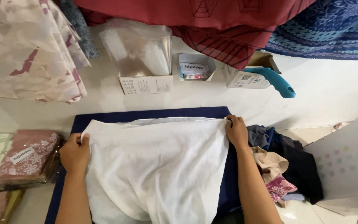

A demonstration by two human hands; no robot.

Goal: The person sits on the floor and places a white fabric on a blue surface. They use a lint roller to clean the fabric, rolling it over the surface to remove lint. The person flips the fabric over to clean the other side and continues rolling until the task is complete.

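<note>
A white cloth [158, 166] lies spread over a dark blue mat [104, 118] on the pale floor. My left hand [75, 153] pinches the cloth's far left corner. At the far right corner, my right hand [237, 132] grips the cloth's edge. Both forearms reach in from the bottom of the view, and the cloth is stretched flat between the hands.
A heap of folded clothes [284, 161] sits right of the mat, beside a white box [344, 161]. Packaged patterned fabrics [21, 159] lie to the left. Along the wall stand a box of clear plastic bags [139, 54], small cartons and a teal-handled tool [272, 81]. Hanging fabrics drape above.
</note>
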